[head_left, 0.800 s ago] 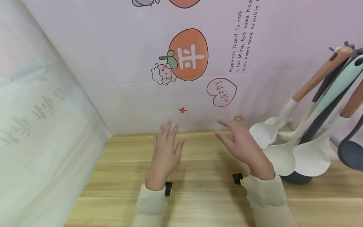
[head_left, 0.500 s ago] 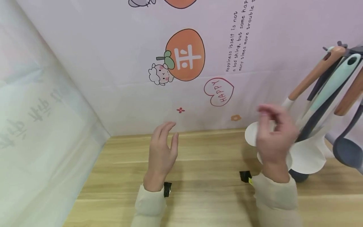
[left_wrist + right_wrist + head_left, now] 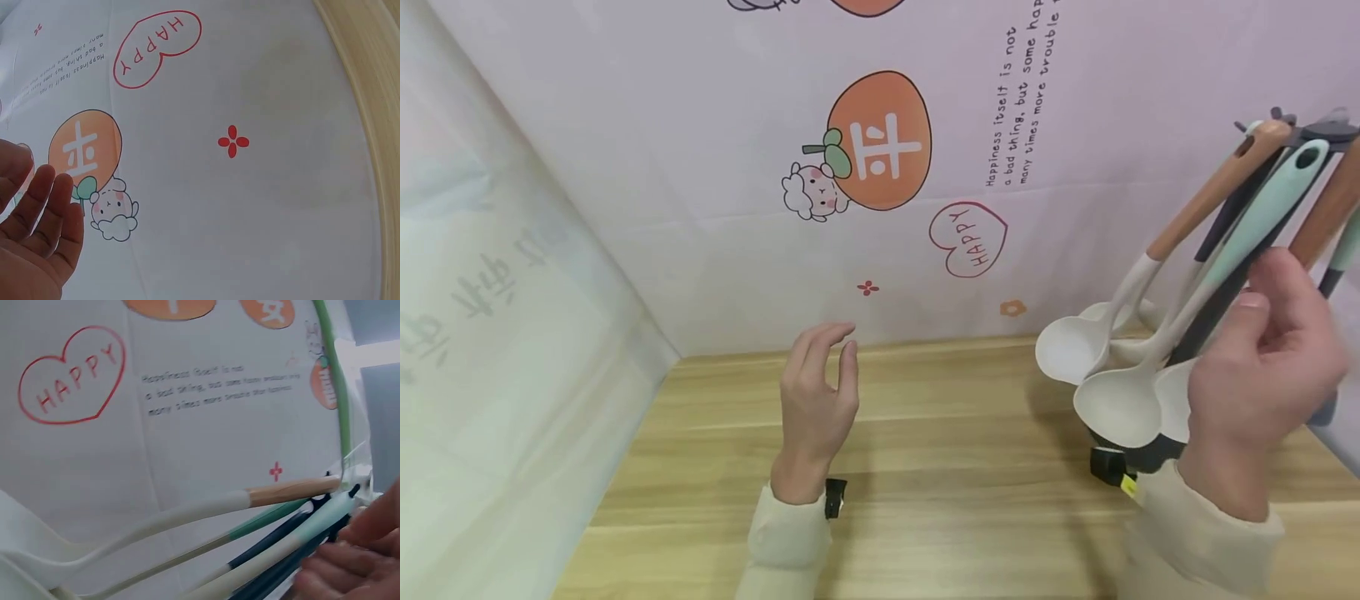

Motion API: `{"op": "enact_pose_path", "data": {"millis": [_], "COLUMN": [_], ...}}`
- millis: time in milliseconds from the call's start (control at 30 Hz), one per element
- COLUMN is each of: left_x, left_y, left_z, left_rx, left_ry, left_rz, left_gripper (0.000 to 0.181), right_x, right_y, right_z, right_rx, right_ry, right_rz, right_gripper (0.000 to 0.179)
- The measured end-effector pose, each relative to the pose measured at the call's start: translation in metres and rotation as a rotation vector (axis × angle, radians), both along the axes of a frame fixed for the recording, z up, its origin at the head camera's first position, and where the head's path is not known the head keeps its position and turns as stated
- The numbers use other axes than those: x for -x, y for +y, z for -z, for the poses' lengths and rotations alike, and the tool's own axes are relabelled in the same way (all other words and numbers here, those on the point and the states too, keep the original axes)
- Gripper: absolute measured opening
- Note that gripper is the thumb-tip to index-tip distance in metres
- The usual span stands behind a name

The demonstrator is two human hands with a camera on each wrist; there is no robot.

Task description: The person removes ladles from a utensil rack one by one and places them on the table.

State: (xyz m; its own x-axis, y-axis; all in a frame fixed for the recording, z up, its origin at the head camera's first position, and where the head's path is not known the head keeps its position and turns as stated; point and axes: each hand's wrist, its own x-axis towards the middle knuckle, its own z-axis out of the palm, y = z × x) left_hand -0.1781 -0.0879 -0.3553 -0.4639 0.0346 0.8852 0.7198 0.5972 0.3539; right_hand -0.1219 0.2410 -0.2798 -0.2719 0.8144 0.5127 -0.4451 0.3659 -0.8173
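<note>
In the head view my left hand [image 3: 816,396] hovers above the wooden table, fingers relaxed and slightly bent, holding nothing. My right hand [image 3: 1270,358] is among the hanging kitchen utensils at the right, its fingers loosely bent; nothing is visibly gripped. Closest to it is a ladle with a mint handle [image 3: 1255,221] and a white bowl, and it covers part of other utensils behind. A white ladle with a brown handle [image 3: 1195,196] hangs to the left. In the right wrist view, my fingers [image 3: 340,565] are beside the mint handle [image 3: 322,522]; whether they touch is unclear.
A dark rotating-style rack top [image 3: 1326,131] carries the utensils above a dark base [image 3: 1138,454]. Behind stands a pale printed sheet [image 3: 737,275] meeting the back of the wooden table [image 3: 925,483]. Another pale sheet [image 3: 512,375] walls the left side.
My right hand has moved right from above the table to the utensils, its fingers bending on the way. My left hand has stayed nearly in place, its fingers bending a little.
</note>
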Motion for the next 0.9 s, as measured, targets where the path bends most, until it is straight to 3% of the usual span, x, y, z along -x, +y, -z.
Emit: {"op": "enact_pose_path", "data": {"millis": [100,233,300,367,433,467,533,667,767,900], "left_x": [-0.001,-0.002,-0.002,-0.003,-0.003,-0.003,-0.003,-0.008,-0.014,-0.025], "left_y": [0.001,0.001,0.001,0.002,0.002,0.003,0.007,0.024,0.045,0.075], "left_z": [-0.001,-0.002,-0.002,-0.002,-0.002,-0.002,-0.002,-0.001,0.002,0.008], "left_rx": [0.005,0.009,0.010,0.010,0.009,0.009,0.009,0.011,0.015,0.038], "left_ry": [-0.007,-0.009,-0.007,-0.006,-0.002,0.003,0.015,0.032,0.016,-0.012], "left_rz": [0.004,0.004,0.004,0.008,0.015,0.021,0.043,0.132,0.229,0.346], "left_gripper": [0.018,0.018,0.018,0.018,0.018,0.018,0.017,0.015,0.016,0.020], "right_x": [-0.008,-0.011,-0.010,-0.007,-0.005,-0.004,-0.004,-0.003,-0.002,0.002], "right_y": [0.004,0.014,0.022,0.028,0.032,0.034,0.039,0.053,0.062,0.072], "right_z": [0.002,0.006,0.010,0.014,0.017,0.018,0.020,0.023,0.028,0.035], "right_rx": [-0.117,-0.186,-0.159,-0.116,-0.084,-0.074,-0.042,0.021,-0.002,-0.067], "right_ry": [-0.193,-0.371,-0.356,-0.228,-0.137,-0.093,-0.118,-0.398,-0.551,-0.552], "right_rz": [-0.135,-0.422,-0.555,-0.672,-0.696,-0.695,-0.649,-0.484,-0.331,-0.196], "right_gripper": [0.048,0.065,0.074,0.075,0.069,0.065,0.060,0.059,0.059,0.053]}}
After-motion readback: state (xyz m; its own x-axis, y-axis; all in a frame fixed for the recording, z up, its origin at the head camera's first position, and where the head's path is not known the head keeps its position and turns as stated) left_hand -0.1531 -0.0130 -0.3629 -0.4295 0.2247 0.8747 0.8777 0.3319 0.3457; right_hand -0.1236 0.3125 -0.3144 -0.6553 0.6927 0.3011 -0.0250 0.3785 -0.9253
